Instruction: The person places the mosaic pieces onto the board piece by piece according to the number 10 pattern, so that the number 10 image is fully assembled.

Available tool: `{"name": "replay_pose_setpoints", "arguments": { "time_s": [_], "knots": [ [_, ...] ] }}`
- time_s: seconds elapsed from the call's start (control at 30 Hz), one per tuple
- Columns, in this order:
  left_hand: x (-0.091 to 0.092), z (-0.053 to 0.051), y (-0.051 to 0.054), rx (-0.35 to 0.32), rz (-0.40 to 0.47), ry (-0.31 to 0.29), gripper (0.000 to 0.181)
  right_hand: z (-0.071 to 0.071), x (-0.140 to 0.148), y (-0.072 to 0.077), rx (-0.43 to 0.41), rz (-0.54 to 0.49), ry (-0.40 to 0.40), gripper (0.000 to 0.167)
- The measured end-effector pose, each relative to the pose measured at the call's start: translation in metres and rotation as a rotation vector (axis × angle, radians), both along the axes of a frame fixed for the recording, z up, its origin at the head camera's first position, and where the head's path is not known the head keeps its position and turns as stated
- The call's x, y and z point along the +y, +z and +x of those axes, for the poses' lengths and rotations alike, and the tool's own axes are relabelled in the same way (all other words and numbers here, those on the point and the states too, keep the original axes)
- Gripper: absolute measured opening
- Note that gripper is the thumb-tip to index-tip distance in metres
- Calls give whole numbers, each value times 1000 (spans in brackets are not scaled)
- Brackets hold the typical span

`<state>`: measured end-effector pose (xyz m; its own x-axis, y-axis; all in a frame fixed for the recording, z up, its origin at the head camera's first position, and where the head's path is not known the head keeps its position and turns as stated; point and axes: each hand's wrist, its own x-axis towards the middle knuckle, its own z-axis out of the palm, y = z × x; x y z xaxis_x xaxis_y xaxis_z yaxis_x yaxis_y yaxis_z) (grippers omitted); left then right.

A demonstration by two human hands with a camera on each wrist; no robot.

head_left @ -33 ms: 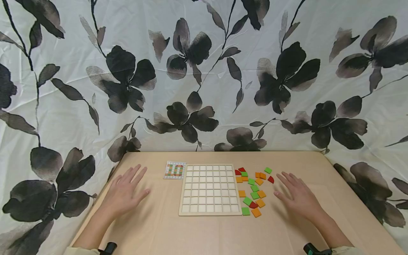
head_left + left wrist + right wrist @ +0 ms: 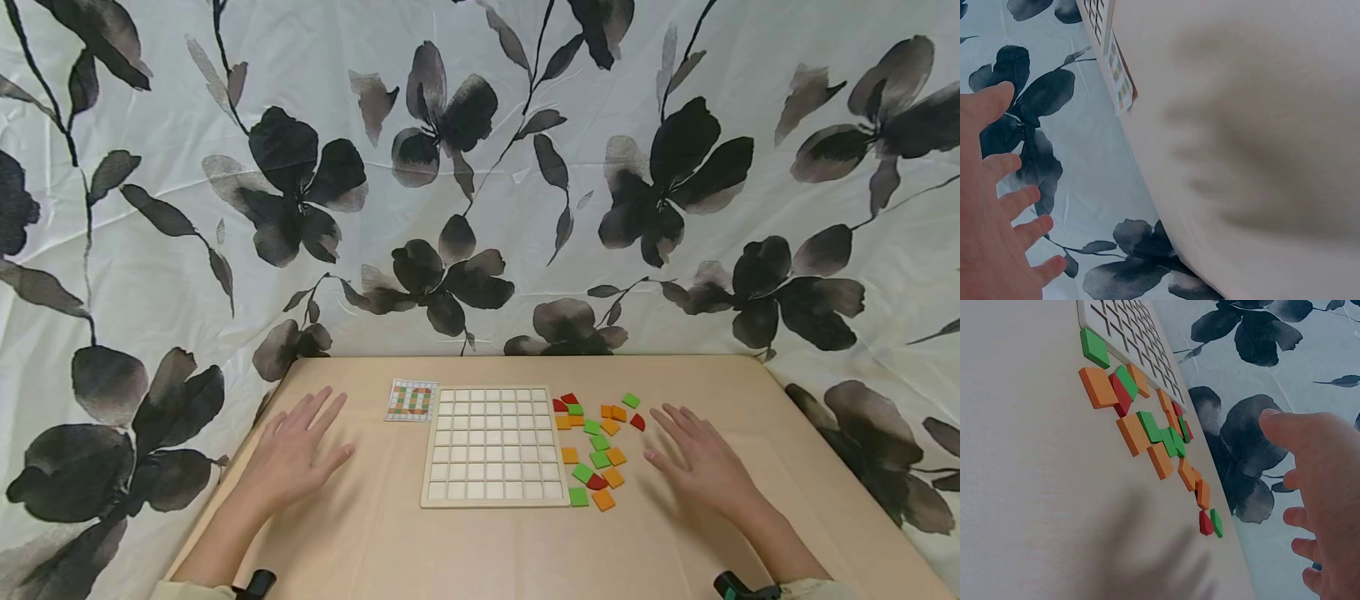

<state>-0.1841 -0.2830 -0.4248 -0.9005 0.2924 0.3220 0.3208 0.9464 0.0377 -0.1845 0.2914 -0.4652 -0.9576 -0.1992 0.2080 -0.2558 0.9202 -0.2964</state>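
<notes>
A pale board with a grid of square cells (image 2: pixel 491 450) lies on the table, its cells bare. Against its upper left edge is a small card with a coloured grid pattern (image 2: pixel 411 401). Loose green, orange and red tiles (image 2: pixel 602 459) are scattered along the board's right side. My left hand (image 2: pixel 296 454), fingers spread, hovers left of the card and board, holding nothing; the left wrist view shows its fingers (image 2: pixel 1019 203) apart. My right hand (image 2: pixel 701 462) hovers right of the tiles with spread fingers, also empty; in the right wrist view its thumb (image 2: pixel 1291 428) is extended.
The wooden table (image 2: pixel 480 554) has its far edge just behind the board. Beyond it hangs a white cloth with dark flowers (image 2: pixel 555 217), which also shows past both table sides. Each wrist wears a black device, seen at the bottom of the head view.
</notes>
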Motion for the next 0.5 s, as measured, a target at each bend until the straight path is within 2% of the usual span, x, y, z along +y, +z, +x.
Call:
{"name": "replay_pose_setpoints", "arguments": {
  "time_s": [0.5],
  "knots": [
    [4, -4, -3, 19, 11, -33, 73, -1, -1, -2, -4, 2, -9, 72]
  ]
}}
